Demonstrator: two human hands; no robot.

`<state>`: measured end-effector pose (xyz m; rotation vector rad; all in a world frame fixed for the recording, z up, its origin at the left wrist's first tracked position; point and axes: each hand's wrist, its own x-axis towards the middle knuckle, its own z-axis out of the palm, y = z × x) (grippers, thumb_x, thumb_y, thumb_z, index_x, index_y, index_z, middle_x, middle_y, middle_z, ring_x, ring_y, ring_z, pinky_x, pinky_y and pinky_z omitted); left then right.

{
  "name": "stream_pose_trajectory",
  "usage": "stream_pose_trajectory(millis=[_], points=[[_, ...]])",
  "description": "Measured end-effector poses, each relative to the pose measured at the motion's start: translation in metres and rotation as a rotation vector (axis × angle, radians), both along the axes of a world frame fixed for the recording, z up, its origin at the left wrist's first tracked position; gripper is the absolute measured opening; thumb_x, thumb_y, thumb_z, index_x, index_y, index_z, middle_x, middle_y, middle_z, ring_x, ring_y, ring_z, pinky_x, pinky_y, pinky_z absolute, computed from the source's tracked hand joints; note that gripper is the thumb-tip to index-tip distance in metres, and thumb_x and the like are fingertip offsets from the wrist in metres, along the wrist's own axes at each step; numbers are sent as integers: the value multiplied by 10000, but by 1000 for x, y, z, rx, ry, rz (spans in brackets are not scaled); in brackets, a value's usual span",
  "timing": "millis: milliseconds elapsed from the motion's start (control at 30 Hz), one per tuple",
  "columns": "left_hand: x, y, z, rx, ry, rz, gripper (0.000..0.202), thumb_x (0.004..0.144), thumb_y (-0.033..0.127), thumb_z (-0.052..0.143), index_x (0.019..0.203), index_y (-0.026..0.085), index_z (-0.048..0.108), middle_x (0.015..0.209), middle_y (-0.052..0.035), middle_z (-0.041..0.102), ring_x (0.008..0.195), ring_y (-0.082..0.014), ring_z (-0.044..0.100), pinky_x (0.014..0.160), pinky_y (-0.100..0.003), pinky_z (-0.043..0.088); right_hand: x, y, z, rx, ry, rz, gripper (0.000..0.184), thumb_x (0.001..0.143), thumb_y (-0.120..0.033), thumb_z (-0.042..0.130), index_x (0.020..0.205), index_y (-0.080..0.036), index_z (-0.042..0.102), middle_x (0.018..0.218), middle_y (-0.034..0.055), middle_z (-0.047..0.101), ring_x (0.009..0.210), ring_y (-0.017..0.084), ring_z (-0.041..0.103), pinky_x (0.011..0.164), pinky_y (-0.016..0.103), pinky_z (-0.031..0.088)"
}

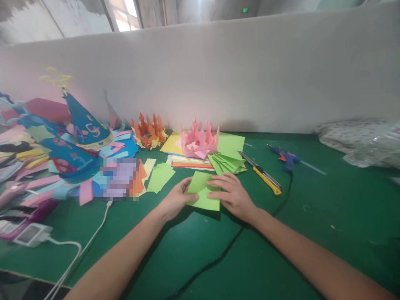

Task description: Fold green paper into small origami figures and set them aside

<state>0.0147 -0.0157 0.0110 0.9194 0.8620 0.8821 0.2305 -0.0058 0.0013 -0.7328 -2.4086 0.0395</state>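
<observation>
A light green sheet of paper (204,196) with a faint crease across it is held up between my hands, just above the green table. On its left edge, my left hand (176,199) pinches it, thumb on the near face. My right hand (234,196) grips the right edge with its fingers over the paper. Just behind lies a fanned pile of folded green papers (227,163). Some loose green pieces (161,177) rest to the left of my hands.
A pink paper crown (200,139) and an orange paper crown (149,132) stand at the back. Blue cone hats (86,121) and paper strips crowd the left. To the right lie a yellow utility knife (264,177) and a blue glue gun (283,157), whose black cord (215,261) crosses the table.
</observation>
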Motion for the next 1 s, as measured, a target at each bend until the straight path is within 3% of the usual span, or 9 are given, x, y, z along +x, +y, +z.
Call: stream_pose_trajectory(millis=[100,200,333,433,633,767,900,1000], points=[[-1,0,1,-29,-1,-67,545,621,192,773,1123,154,563,1102,-97,639,853,-172,630,734,-266,476,0,1,-1,-14,33,68,331,876,-88,401,957,-275,662,1171,30,621,1207,187,458,997,440,334],[-1,1,1,-83,-3,-53,436,675,271,744,1063,135,597,1021,-105,675,800,-187,653,737,-307,494,0,1,-2,-38,36,112,333,876,-81,393,941,-273,657,1137,22,637,1171,175,490,1000,430,336],[-2,3,-1,-121,-39,-41,419,675,268,745,1046,128,611,946,-107,702,772,-204,670,736,-325,504,0,2,-2,-57,112,25,321,854,-80,416,903,-275,666,1104,30,622,1128,194,496,959,420,355],[-2,4,-3,-105,-52,-25,404,671,243,744,1036,131,612,955,-107,702,832,-222,668,776,-339,501,1,1,-1,-104,156,-64,221,854,-163,477,835,-261,675,1075,50,593,1076,223,500,914,419,370],[-2,5,-6,-74,-11,19,386,631,217,761,972,151,595,983,-82,682,901,-204,642,846,-352,481,-1,2,0,-312,307,-202,141,840,-312,566,762,-202,608,1035,86,551,1017,241,506,899,433,393],[-5,5,-8,-26,83,-21,448,581,197,795,971,168,577,836,-36,679,768,-148,645,797,-297,487,-1,6,-2,-534,453,-196,255,825,-396,565,691,-179,565,1126,109,539,1050,244,520,920,427,404],[-6,2,-5,83,205,-161,468,656,310,750,1069,170,581,857,-60,671,725,-159,632,687,-268,484,-3,4,-1,-818,525,-139,298,806,-438,562,664,-176,543,802,37,610,753,169,591,698,299,488],[-4,-1,-2,214,348,-114,366,763,432,620,1015,166,635,836,-49,668,745,-161,601,667,-253,458,-4,1,0,-888,501,-157,274,782,-416,591,663,-174,543,617,-19,546,575,121,519,554,237,446]])
